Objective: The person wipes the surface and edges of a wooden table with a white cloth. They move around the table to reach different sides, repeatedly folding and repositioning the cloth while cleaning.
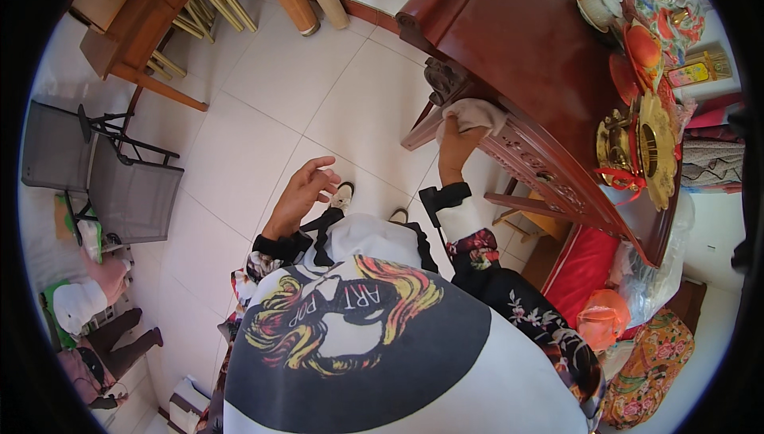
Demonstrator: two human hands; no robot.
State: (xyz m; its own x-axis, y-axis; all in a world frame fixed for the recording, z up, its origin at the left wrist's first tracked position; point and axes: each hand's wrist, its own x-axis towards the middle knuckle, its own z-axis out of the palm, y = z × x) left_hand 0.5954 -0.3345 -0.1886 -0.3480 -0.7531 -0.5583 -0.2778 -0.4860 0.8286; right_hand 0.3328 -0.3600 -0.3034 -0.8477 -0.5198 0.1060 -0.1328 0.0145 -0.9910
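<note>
My right hand (pixel 461 144) grips a pale cloth (pixel 474 114) and presses it on the carved apron of a dark red wooden altar table (pixel 537 34), just below the scrolled corner carving (pixel 443 80). Part of the cloth is hidden behind my fingers. My left hand (pixel 304 192) hangs over the floor with nothing in it, its fingers bent and apart. On the tabletop, at its far right, stand a brass incense burner (pixel 618 141), a white lidded cup (pixel 598 9) and a red-orange fruit (pixel 643 46) beside patterned porcelain.
A folding chair (pixel 134 192) stands at the left, near another person (pixel 110 350). At the upper left are a wooden table (pixel 140 28) and metal stool legs (pixel 224 1). Right of me, an orange plastic bag (pixel 603 317) rests by red fabric (pixel 576 273).
</note>
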